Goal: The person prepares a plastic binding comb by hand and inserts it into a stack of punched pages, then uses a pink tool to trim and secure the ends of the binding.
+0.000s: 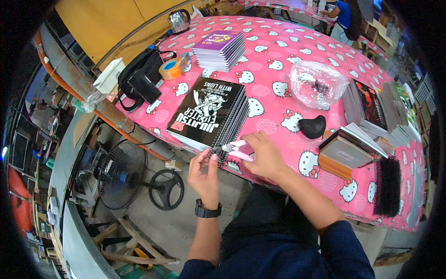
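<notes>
Right hand [265, 159] grips pink pliers [236, 144], left hand [204, 176] pinches coil [216, 151] at notebook stack [207, 111] (watch [207, 210] on wrist).

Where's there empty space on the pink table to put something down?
Between the stacked black notebooks and the clear plastic bag, and beyond that bag toward the far edge. Books and black coils crowd the right; the black bag and tape crowd the left.
</notes>
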Action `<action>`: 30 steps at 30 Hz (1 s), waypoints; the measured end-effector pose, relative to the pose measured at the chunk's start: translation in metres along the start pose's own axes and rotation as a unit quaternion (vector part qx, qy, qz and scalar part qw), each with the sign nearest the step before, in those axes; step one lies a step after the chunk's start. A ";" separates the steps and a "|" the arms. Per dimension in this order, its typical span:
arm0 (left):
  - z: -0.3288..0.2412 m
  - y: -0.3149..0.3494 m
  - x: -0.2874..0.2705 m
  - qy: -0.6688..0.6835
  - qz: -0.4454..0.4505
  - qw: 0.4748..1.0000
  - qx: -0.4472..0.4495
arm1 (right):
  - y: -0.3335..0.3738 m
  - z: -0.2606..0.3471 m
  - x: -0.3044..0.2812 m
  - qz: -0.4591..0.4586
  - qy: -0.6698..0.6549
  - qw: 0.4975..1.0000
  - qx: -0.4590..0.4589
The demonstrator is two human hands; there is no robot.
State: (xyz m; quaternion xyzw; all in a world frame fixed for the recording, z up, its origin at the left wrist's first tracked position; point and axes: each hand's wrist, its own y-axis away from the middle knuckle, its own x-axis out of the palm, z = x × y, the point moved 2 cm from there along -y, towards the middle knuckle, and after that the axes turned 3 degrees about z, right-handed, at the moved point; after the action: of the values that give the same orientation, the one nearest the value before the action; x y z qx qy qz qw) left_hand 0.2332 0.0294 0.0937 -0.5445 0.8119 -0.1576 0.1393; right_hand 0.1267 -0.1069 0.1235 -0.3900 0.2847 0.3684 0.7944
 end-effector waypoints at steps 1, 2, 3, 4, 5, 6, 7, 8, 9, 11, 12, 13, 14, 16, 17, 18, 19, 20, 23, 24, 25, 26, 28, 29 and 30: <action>0.001 0.000 0.000 0.014 0.000 1.000 -0.004 | -0.001 0.000 -0.001 0.002 -0.003 1.000 0.001; 0.001 0.000 0.000 0.028 0.001 1.000 -0.008 | -0.002 0.001 -0.003 0.007 -0.003 1.000 0.006; 0.002 0.000 -0.001 0.026 0.002 1.000 -0.010 | -0.003 0.002 -0.005 0.012 -0.001 1.000 0.012; 0.002 0.000 -0.002 0.038 -0.003 0.999 -0.010 | -0.003 0.002 -0.004 0.013 -0.003 1.000 0.014; 0.002 0.000 -0.002 0.050 -0.007 0.999 -0.010 | -0.004 0.003 -0.003 0.012 0.013 1.000 0.001; 0.004 0.000 -0.002 0.050 -0.004 0.999 -0.012 | -0.004 0.002 -0.003 0.010 0.029 0.999 -0.010; 0.006 0.000 -0.002 0.056 0.001 0.998 -0.015 | -0.003 0.001 -0.003 0.010 0.028 1.000 -0.006; 0.007 0.001 -0.002 0.063 0.005 0.998 -0.018 | -0.003 0.000 -0.004 0.010 0.024 1.000 -0.009; 0.007 0.001 -0.002 0.062 0.007 0.998 -0.019 | -0.003 0.001 -0.006 0.010 0.019 1.000 -0.014; 0.005 0.000 -0.001 0.061 0.009 0.998 -0.016 | -0.003 0.004 -0.006 0.019 0.021 1.000 -0.008; 0.004 0.000 -0.001 0.062 0.010 0.998 -0.016 | -0.003 0.004 -0.007 0.025 0.025 0.999 -0.005; 0.003 0.000 -0.002 0.054 0.011 0.998 -0.013 | -0.004 0.003 -0.006 0.025 0.025 0.999 -0.005; 0.003 0.000 -0.003 0.047 0.012 0.999 -0.011 | -0.003 0.001 -0.004 0.029 0.033 0.999 -0.010; 0.003 -0.001 -0.003 0.043 0.015 0.999 -0.003 | -0.004 -0.001 -0.004 0.032 0.040 0.999 -0.017; 0.003 -0.001 -0.003 0.040 0.017 0.999 0.003 | -0.005 -0.001 -0.004 0.041 0.026 0.999 -0.014; 0.003 -0.001 -0.003 0.040 0.016 0.999 0.004 | -0.005 -0.001 -0.004 0.050 0.011 0.999 -0.011; 0.004 -0.001 -0.002 0.042 0.013 0.999 -0.001 | -0.005 -0.002 -0.004 0.048 0.014 0.999 -0.011; 0.004 -0.002 -0.001 0.045 0.010 0.999 -0.005 | -0.003 -0.003 -0.001 0.073 0.022 0.997 0.010; -0.002 0.001 -0.001 0.082 0.003 0.996 -0.024 | -0.004 -0.008 0.003 0.092 -0.015 0.995 0.035; -0.002 0.002 -0.001 0.083 0.002 0.996 -0.024 | -0.003 -0.011 0.003 0.089 -0.056 0.993 0.046; -0.002 0.003 -0.001 0.092 -0.001 0.995 -0.031 | -0.002 -0.012 0.003 0.089 -0.055 0.994 0.044; -0.001 0.003 -0.001 0.102 -0.003 0.994 -0.038 | -0.002 -0.013 0.001 0.063 -0.026 0.997 0.023; 0.003 0.004 -0.001 0.101 -0.005 0.994 -0.032 | -0.002 -0.010 -0.001 0.036 0.003 0.999 0.004; 0.005 0.004 -0.001 0.099 -0.006 0.995 -0.025 | -0.002 -0.006 -0.003 0.058 0.028 0.998 0.006; 0.004 0.004 -0.001 0.100 -0.006 0.995 -0.024 | -0.003 -0.002 -0.005 0.079 0.052 0.995 0.008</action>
State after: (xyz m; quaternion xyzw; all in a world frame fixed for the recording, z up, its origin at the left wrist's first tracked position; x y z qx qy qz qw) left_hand 0.2317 0.0314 0.0884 -0.5342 0.8220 -0.1925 0.0438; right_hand 0.1262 -0.1117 0.1272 -0.3788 0.3583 0.4071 0.7499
